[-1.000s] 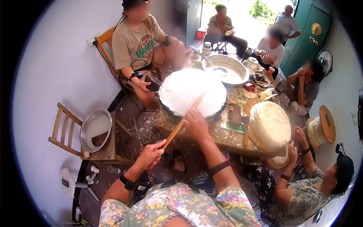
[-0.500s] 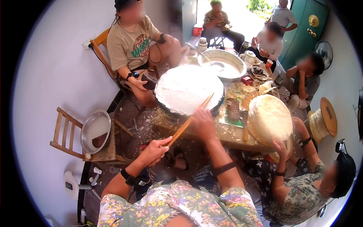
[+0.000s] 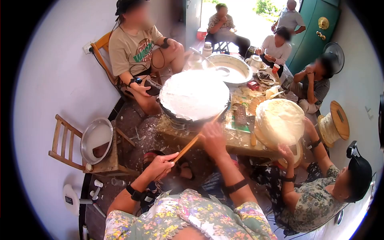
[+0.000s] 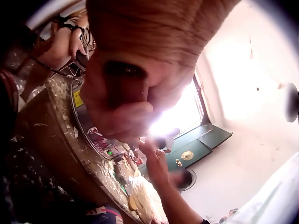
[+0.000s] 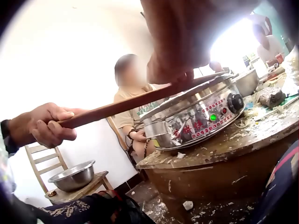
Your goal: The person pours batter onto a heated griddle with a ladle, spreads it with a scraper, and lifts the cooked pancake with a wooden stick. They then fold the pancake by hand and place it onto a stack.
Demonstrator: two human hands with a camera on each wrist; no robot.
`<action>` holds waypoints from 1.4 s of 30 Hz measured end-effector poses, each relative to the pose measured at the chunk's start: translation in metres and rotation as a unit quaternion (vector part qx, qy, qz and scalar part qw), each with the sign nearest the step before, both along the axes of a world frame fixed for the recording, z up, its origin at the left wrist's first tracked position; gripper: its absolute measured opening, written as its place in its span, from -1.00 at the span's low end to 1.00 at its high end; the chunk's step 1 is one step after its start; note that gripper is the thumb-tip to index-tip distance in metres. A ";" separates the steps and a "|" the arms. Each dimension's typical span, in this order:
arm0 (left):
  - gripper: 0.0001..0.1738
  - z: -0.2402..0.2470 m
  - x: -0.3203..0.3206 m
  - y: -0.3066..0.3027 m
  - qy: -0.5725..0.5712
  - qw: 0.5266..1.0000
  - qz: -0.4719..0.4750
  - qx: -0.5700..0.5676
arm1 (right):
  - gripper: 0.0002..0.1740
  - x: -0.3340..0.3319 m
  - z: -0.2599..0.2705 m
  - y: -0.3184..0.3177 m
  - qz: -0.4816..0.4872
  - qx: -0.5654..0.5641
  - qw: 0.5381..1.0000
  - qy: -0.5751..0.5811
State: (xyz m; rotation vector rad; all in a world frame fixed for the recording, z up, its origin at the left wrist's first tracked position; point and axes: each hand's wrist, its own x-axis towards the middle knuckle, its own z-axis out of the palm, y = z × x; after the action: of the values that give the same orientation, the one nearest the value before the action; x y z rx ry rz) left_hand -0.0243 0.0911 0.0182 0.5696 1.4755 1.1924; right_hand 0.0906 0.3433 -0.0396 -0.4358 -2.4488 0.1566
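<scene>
A long wooden stick (image 3: 187, 148) slants up from my lap side to the near right rim of a round electric griddle (image 5: 187, 128). My left hand (image 3: 162, 166) grips its lower end, which shows as a blunt brown end (image 4: 126, 91) under the fingers in the left wrist view. Farther up, my right hand (image 3: 213, 138) holds the stick close to the griddle, fingers bent over it; its tip overlaps the rim. A thin white sheet of batter (image 3: 195, 96) covers the griddle top. The griddle's green light glows in the right wrist view.
Right of the griddle lies a stack of pale round flatbreads (image 3: 280, 122), touched by a seated person's hands. A wide batter basin (image 3: 248, 78) with a ladle stands behind. A metal bowl (image 3: 96, 140) sits on a chair at left. Another person (image 3: 140, 56) sits beyond the griddle.
The stick's tip has swung right and back over the batter to the griddle's near right rim, my right hand moving with it. My left hand keeps its grip on the lower end.
</scene>
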 end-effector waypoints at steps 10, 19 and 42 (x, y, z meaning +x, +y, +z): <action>-0.40 0.009 -0.017 -0.006 -0.043 0.997 0.063 0.003 | -0.64 -0.061 -0.001 0.005 0.060 0.000 0.996 0.066; -0.38 -0.004 -0.017 0.016 -0.099 0.995 0.002 0.000 | -0.56 -0.030 -0.024 0.028 0.004 0.013 0.999 -0.043; -0.43 0.000 -0.046 0.061 0.408 0.910 -0.065 0.029 | -0.36 -0.065 -0.035 0.066 -0.019 -0.012 0.998 -0.051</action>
State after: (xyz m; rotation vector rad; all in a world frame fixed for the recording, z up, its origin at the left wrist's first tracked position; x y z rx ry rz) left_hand -0.0701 0.1523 0.0179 1.2951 2.0491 0.9220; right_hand 0.0257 0.4091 -0.0745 -0.5122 -2.5396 0.1498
